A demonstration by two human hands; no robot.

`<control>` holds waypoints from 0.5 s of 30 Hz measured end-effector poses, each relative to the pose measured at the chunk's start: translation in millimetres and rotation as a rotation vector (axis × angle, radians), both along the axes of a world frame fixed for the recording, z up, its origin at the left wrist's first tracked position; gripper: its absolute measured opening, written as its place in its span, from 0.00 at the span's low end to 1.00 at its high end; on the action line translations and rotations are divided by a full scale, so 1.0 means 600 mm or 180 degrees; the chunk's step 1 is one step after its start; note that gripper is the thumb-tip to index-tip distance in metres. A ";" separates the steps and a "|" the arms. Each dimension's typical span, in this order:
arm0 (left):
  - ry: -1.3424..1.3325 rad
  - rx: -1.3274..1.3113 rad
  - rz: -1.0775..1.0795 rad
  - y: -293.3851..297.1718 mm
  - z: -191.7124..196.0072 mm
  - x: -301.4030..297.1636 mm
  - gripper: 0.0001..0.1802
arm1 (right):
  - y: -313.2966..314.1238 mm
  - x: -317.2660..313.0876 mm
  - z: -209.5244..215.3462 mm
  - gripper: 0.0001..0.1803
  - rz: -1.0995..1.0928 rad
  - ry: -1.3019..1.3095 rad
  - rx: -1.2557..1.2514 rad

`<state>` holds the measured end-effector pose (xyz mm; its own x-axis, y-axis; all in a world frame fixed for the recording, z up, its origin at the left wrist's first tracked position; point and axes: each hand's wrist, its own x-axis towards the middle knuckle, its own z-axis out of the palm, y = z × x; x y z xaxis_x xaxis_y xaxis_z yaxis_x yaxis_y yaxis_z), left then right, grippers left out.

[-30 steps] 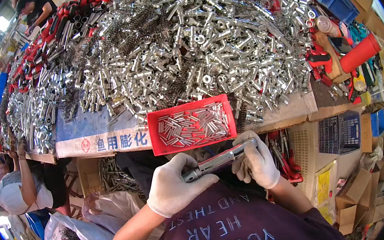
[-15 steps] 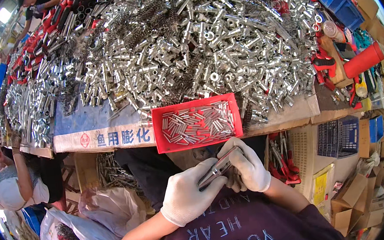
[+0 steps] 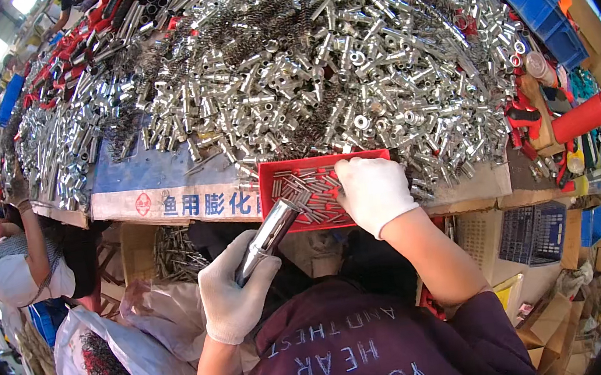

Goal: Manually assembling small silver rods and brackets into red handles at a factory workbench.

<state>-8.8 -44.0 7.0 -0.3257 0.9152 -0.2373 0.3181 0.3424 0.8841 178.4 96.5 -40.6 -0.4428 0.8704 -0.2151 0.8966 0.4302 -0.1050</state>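
Note:
In my white-gloved left hand (image 3: pixel 235 295) is a shiny chrome metal tube (image 3: pixel 270 237) with a slot along its side. The tube tilts up to the right, its top end just in front of the red tray (image 3: pixel 265 191). Several thin metal pins (image 3: pixel 308 186) lie loose in that tray at the table's front edge. Over the tray's right part, my gloved right hand (image 3: pixel 377 192) reaches down among the pins with its fingers bent together. The back of the hand hides its fingertips and whatever they may hold.
A wide heap of chrome fittings (image 3: pixel 289 85) and dark springs covers the table behind the tray. Blue bins (image 3: pixel 532 9) and a red cylinder (image 3: pixel 581 117) stand at the right. A person (image 3: pixel 28 267) works at the left. White sacks (image 3: pixel 120 363) lie below.
My hands have moved apart from their place together on the tube. My right hand has gone up into the tray; my left has shifted left, still holding the tube.

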 end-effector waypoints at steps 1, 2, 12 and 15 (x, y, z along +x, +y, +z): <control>0.0031 0.0002 0.0052 -0.002 0.000 -0.003 0.23 | 0.003 -0.003 -0.002 0.11 0.0009 0.0008 -0.0002; 0.0053 0.0045 0.0061 -0.002 -0.005 -0.006 0.23 | 0.005 -0.002 -0.003 0.09 0.0075 -0.0048 0.0007; 0.0177 0.0440 -0.0311 0.026 -0.026 -0.010 0.18 | 0.019 0.046 0.007 0.07 0.0514 0.1491 0.0503; 0.0240 0.0758 -0.0404 0.033 -0.038 -0.001 0.18 | -0.040 0.028 0.057 0.03 -0.0619 0.3585 -0.1249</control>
<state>-9.7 -24.3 -15.8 -0.2136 0.9769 0.0099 0.4131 0.0811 0.9071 195.5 72.6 -6.6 -0.4209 0.9053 -0.0574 0.2644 0.0619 -0.9624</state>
